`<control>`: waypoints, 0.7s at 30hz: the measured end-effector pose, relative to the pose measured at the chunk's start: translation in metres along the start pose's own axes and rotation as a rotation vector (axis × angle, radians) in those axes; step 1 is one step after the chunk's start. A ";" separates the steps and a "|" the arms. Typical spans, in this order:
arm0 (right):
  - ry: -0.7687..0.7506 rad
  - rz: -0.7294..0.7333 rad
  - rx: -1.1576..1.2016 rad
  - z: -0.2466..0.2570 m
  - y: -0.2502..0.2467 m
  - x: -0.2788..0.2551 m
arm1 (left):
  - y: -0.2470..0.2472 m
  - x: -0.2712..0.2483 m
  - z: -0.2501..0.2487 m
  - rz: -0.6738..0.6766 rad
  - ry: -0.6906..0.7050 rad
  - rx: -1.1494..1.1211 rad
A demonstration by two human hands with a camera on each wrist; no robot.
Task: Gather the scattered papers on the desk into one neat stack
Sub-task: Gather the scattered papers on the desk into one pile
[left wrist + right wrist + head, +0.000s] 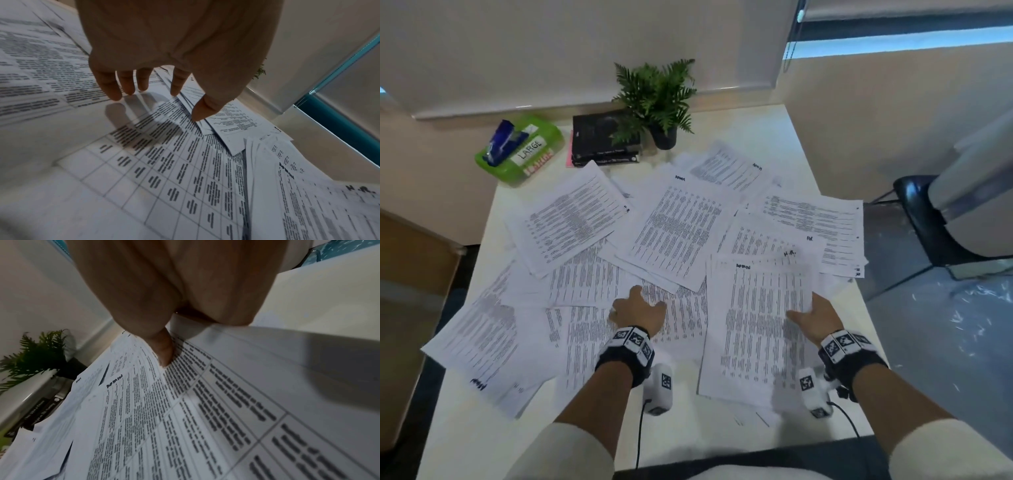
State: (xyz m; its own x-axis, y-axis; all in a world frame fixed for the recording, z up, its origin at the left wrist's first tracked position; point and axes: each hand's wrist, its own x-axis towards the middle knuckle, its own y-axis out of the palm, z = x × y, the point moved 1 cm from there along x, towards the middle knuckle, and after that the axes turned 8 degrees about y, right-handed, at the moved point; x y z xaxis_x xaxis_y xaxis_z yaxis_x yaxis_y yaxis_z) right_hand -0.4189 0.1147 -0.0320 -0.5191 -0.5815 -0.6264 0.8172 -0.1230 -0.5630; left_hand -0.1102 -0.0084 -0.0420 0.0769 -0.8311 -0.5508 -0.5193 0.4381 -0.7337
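Note:
Several printed white sheets lie scattered and overlapping across the white desk [465, 442]. My right hand [815, 317] grips the right edge of a small held stack of papers [756, 329], thumb [164, 352] on top of the printed table and the fingers hidden under it. That stack is lifted a little at the desk's near right. My left hand [637, 310] hovers palm down just above the sheets in the middle, its fingers [109, 86] spread and relaxed, the fingertips close to the paper [164, 162] and holding nothing.
At the back of the desk stand a potted fern [657, 99], a pile of black books [602, 140] and a green box [520, 150] with a blue stapler on it. A black chair [928, 219] stands off the right edge; sheets overhang that edge.

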 end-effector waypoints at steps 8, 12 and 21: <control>-0.071 0.121 0.077 0.029 -0.006 0.019 | -0.016 0.016 -0.027 -0.102 0.085 0.025; -0.097 0.150 0.136 0.062 0.010 0.029 | -0.038 0.028 -0.034 -0.126 0.201 -0.132; 0.019 0.033 0.181 0.135 0.073 0.050 | -0.089 0.099 -0.039 -0.048 0.262 0.002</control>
State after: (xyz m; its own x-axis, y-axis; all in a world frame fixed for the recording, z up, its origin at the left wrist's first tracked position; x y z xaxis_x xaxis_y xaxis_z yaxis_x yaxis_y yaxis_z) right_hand -0.3518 -0.0321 -0.0313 -0.4940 -0.5728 -0.6541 0.8650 -0.2478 -0.4363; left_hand -0.0899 -0.1430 -0.0152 -0.1217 -0.9112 -0.3936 -0.5191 0.3964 -0.7572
